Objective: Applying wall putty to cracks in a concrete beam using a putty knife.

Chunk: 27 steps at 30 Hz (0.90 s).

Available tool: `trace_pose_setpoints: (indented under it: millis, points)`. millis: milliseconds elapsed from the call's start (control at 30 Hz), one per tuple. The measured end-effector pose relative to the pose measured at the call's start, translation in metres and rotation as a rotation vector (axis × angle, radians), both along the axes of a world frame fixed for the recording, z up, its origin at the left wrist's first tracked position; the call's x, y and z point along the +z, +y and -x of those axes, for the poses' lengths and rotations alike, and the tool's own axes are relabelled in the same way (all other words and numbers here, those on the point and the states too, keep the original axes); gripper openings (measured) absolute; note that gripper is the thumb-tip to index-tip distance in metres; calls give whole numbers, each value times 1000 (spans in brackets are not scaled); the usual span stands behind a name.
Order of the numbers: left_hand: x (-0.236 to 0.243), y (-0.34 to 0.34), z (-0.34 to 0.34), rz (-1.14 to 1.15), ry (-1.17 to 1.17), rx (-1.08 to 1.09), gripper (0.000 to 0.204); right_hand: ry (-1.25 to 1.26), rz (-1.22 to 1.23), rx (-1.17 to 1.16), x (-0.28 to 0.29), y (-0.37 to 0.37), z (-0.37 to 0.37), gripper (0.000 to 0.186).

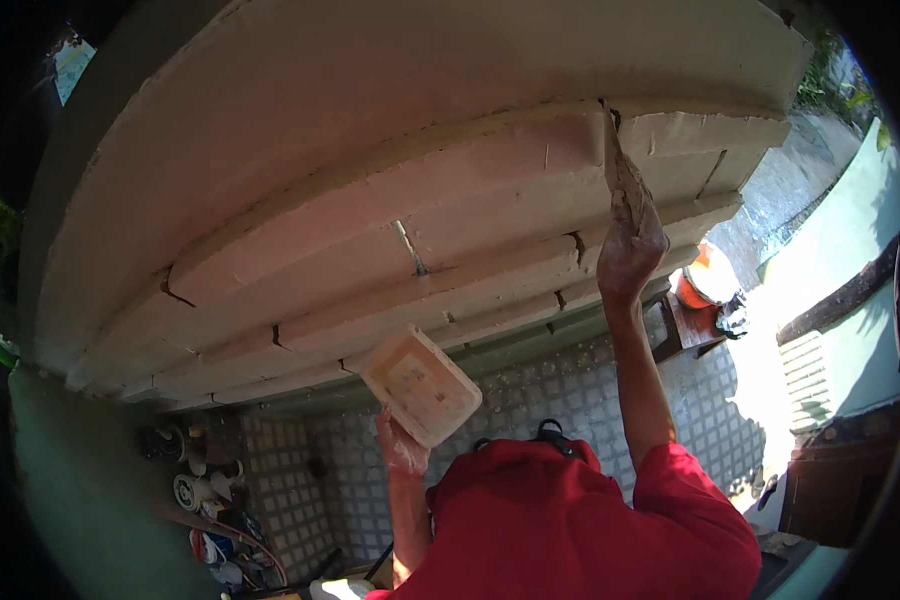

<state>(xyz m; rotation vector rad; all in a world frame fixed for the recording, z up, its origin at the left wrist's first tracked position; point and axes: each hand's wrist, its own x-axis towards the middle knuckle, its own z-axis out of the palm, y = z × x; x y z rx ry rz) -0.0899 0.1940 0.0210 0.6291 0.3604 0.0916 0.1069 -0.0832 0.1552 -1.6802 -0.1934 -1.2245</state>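
My right hand point(630, 245) is raised to the pale plastered, stepped surface point(370, 90), closed round a putty-smeared tool like a spatula point(622, 170). The tool's tip reaches a gap at the edge of a curved ledge point(470, 150). My left hand point(403, 440) holds a shallow rectangular plastic tub point(422, 383) by its lower left side, just below the lower ledges. Pale residue coats both hands. Dark cracks and gaps run across the ledges at several places.
A tiled floor point(285, 460) lies below. An orange-and-white bucket point(702, 275) stands on a small wooden table point(690, 325) at the right. Several containers and tools point(195, 490) crowd the lower left beside a green wall point(80, 480). A dark wooden piece point(830, 480) is at the lower right.
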Motion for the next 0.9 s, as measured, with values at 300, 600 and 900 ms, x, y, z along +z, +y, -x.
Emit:
trace_pose_setpoints:
  millis: [300, 600, 900]
  points:
    - [4, 2, -4, -2, -9, -49, 61, -65, 181, 78, -12, 113, 8, 47]
    - [-1, 27, 4, 21, 0, 13, 59, 92, -23, -179, 9, 54, 18, 33]
    - [4, 28, 2, 42, -5, -33, 56, 233, 82, -205, -2, 75, 4, 19]
